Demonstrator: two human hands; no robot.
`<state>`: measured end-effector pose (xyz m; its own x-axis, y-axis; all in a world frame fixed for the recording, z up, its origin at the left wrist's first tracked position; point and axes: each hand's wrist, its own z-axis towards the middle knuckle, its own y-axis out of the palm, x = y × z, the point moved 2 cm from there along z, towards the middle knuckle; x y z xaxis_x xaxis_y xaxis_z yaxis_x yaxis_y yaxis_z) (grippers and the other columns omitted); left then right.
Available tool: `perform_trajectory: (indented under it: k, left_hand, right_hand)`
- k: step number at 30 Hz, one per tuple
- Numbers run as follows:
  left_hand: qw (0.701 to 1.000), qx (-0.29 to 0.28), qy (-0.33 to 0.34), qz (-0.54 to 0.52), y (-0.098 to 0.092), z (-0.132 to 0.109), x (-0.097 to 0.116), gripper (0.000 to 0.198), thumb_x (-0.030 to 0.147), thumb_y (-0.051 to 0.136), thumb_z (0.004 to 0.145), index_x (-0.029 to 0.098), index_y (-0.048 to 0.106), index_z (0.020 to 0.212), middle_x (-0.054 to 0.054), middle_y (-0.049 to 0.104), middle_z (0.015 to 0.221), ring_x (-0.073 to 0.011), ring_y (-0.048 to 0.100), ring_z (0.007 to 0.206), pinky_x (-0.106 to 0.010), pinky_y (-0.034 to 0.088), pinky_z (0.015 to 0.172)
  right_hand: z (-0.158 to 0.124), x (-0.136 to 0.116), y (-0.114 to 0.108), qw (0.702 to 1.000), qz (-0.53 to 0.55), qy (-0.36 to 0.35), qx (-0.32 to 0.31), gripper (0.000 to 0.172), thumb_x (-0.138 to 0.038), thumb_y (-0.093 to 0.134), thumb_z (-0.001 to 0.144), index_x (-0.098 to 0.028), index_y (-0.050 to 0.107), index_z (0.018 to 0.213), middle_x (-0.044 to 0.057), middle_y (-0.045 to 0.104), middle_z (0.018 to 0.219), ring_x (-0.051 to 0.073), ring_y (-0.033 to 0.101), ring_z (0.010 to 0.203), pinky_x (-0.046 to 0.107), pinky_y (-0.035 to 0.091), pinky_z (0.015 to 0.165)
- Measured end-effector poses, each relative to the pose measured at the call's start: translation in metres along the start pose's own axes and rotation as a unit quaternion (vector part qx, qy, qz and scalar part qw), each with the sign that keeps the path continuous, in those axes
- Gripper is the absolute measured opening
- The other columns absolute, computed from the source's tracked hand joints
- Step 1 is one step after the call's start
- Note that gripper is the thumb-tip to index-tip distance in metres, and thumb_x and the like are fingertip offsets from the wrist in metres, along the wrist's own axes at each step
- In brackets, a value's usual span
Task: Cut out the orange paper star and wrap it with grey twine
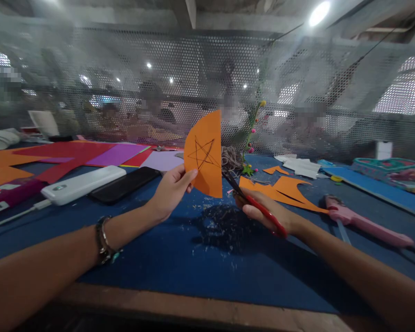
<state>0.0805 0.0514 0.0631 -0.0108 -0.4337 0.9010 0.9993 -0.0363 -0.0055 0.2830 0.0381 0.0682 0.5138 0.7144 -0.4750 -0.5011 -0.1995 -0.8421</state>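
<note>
An orange paper half-circle (204,180) stands upright above the table, its straight edge on the right and a star drawn on it in dark lines. My left hand (173,191) pinches its lower left edge between thumb and fingers. In my right hand (263,210) are red-handled scissors (268,216), their dark blades pointing up and left toward the paper's straight edge. Whether the blades touch the paper I cannot tell. Orange paper offcuts (290,189) lie just beyond my right hand.
At left are a white power bank (85,184), a black phone (124,185), a purple power strip (12,198) and coloured sheets (72,152). A pink glue gun (370,223) lies at right. Behind stand a flowered stem (253,133) and a perforated screen (152,60).
</note>
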Motion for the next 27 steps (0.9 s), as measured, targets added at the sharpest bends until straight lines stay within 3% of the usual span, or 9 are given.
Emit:
perform_trajectory:
  k: [6,10,16,21,27]
  left_hand:
    - [0.996,-0.009,0.052,0.075,0.0,-0.003,0.004,0.015,0.031,0.047,0.073,0.018,0.046,0.066,0.006,0.038,0.053,-0.0059,0.034,0.045,-0.019,0.03,0.044]
    - [0.991,-0.032,0.051,0.12,0.003,-0.007,0.006,0.016,0.032,0.046,0.073,0.016,0.05,0.073,0.005,0.042,0.055,-0.0059,0.036,0.044,-0.019,0.032,0.043]
    - [0.992,-0.042,0.052,0.104,0.006,-0.011,0.009,0.016,0.03,0.045,0.072,0.015,0.051,0.077,0.006,0.044,0.056,-0.0045,0.036,0.041,-0.017,0.032,0.038]
    - [0.999,-0.031,0.01,0.039,0.008,-0.014,0.003,0.019,0.033,0.053,0.07,0.015,0.05,0.075,0.004,0.049,0.059,-0.0044,0.041,0.041,-0.016,0.036,0.037]
    - [0.993,-0.107,-0.04,0.018,0.017,-0.021,0.01,0.025,0.031,0.047,0.075,0.015,0.048,0.055,0.006,0.046,0.043,-0.0035,0.039,0.033,-0.014,0.035,0.034]
  right_hand:
    - [0.0,-0.002,0.002,0.999,-0.037,0.021,0.015,0.054,-0.071,0.02,0.076,-0.019,0.034,0.069,0.001,0.042,0.064,0.013,0.042,0.058,0.027,0.038,0.053]
    - [-0.001,-0.001,0.003,0.999,-0.03,0.027,0.025,0.053,-0.07,0.021,0.076,-0.019,0.033,0.067,0.0,0.041,0.061,0.012,0.04,0.055,0.027,0.037,0.052]
    - [0.0,-0.004,0.004,0.999,0.026,0.009,0.017,0.055,-0.071,0.02,0.076,-0.019,0.034,0.065,-0.002,0.036,0.058,0.009,0.035,0.05,0.023,0.032,0.046]
    - [0.0,-0.012,0.006,0.999,0.036,0.005,0.012,0.056,-0.072,0.02,0.075,-0.019,0.033,0.062,-0.003,0.035,0.056,0.008,0.033,0.049,0.023,0.03,0.046]
    - [0.002,-0.014,0.009,0.999,0.045,0.021,-0.004,0.059,-0.074,0.02,0.074,-0.017,0.036,0.067,-0.002,0.036,0.057,0.009,0.033,0.051,0.023,0.03,0.047]
